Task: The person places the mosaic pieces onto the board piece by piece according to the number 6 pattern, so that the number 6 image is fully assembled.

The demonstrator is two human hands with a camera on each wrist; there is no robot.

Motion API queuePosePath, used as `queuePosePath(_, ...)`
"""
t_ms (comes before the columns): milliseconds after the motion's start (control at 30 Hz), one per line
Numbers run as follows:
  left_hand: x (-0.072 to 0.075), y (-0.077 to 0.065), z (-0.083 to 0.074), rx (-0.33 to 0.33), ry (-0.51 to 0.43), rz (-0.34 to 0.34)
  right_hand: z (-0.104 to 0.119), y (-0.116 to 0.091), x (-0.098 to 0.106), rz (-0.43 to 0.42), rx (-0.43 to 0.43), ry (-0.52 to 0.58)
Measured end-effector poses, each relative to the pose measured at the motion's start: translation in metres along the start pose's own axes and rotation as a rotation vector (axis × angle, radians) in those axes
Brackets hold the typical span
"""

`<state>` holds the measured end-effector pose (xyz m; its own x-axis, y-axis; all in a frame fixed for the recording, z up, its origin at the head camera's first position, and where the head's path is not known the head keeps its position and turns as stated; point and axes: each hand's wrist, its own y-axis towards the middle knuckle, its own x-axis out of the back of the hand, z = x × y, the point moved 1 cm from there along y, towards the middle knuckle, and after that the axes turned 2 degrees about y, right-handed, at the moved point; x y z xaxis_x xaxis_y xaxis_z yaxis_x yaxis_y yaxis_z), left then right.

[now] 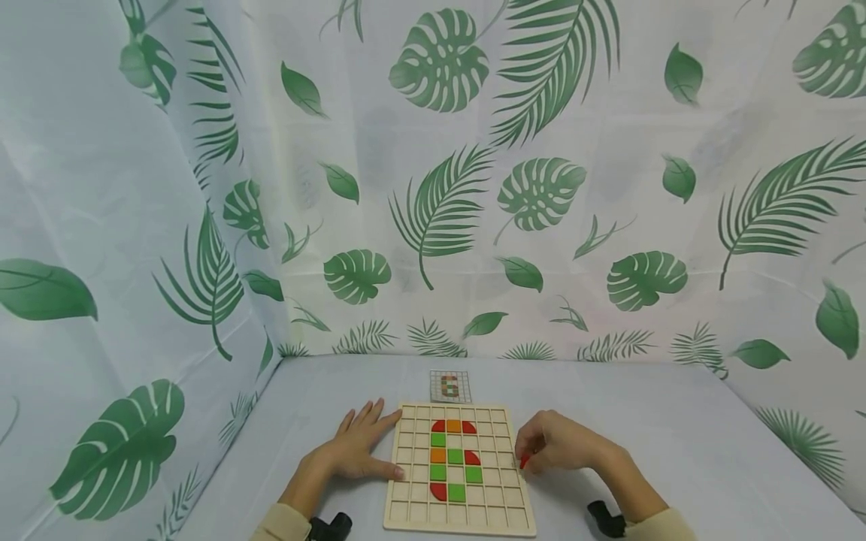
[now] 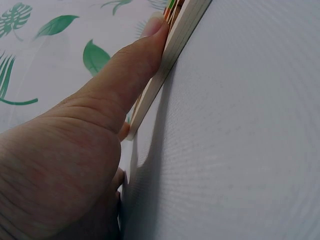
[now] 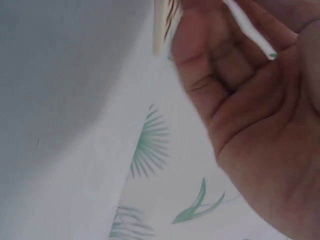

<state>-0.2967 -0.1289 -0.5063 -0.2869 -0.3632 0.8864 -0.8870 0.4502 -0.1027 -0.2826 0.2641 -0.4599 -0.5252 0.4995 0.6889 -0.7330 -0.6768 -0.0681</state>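
A wooden grid board lies flat on the table, holding several red, orange and green pieces. Square tiles such as a green tile and an orange tile sit in its cells, with rounded-corner red pieces among them. My left hand rests at the board's left edge, fingers spread and straight; in the left wrist view its thumb touches the rim. Just off the right edge, my right hand pinches a small red piece, mostly hidden by the fingers.
Behind the board lies a small pattern card showing a similar coloured figure on a grid. The white table meets leaf-printed cloth at the back and sides. Dark wrist devices sit by both wrists.
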Motion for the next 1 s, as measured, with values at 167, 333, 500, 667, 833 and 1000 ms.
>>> queuePosePath(167, 0.0, 0.0, 0.0, 0.001, 0.0, 0.001, 0.006, 0.01, -0.007, -0.018, 0.061, 0.121)
queuePosePath(333, 0.0, 0.0, -0.001, 0.001, -0.004, 0.002, 0.016, 0.018, -0.016, -0.015, 0.086, 0.186)
queuePosePath(500, 0.0, 0.0, -0.001, -0.003, -0.007, 0.003, 0.025, 0.023, -0.026, 0.004, 0.093, 0.195)
queuePosePath(667, 0.0, 0.0, 0.0, -0.003, -0.006, 0.005, 0.03, 0.029, -0.039, 0.022, 0.101, 0.147)
queuePosePath(833, -0.002, 0.001, 0.002, -0.001, -0.001, 0.0, 0.032, 0.035, -0.05, 0.042, 0.129, 0.097)
queuePosePath(1000, -0.001, 0.001, 0.002, -0.005, -0.006, -0.003, 0.035, 0.035, -0.052, 0.058, 0.12, 0.065)
